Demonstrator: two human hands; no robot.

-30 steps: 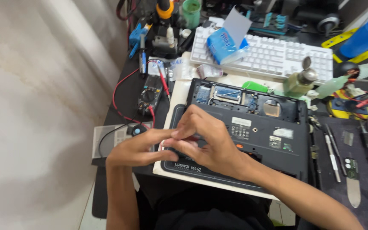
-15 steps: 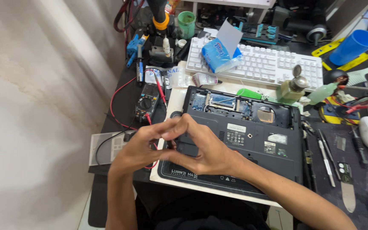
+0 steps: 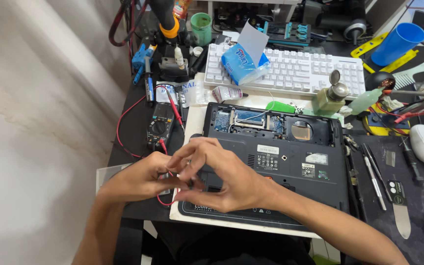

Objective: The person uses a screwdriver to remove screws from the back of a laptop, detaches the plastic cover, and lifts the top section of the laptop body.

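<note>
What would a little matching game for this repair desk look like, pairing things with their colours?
Things:
1. cup
2. keyboard
3. laptop
4. jar

Colours:
A. green
B. black
C. blue
D. white

Pairs: 1-C, 2-D, 3-B, 4-A. The laptop lies bottom side up, with both hands over its near left corner.

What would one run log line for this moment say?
left hand: pinching small dark part | right hand: fingertips meeting left's, over laptop's near-left corner | laptop: upside down, bay open | multimeter: left of laptop
</note>
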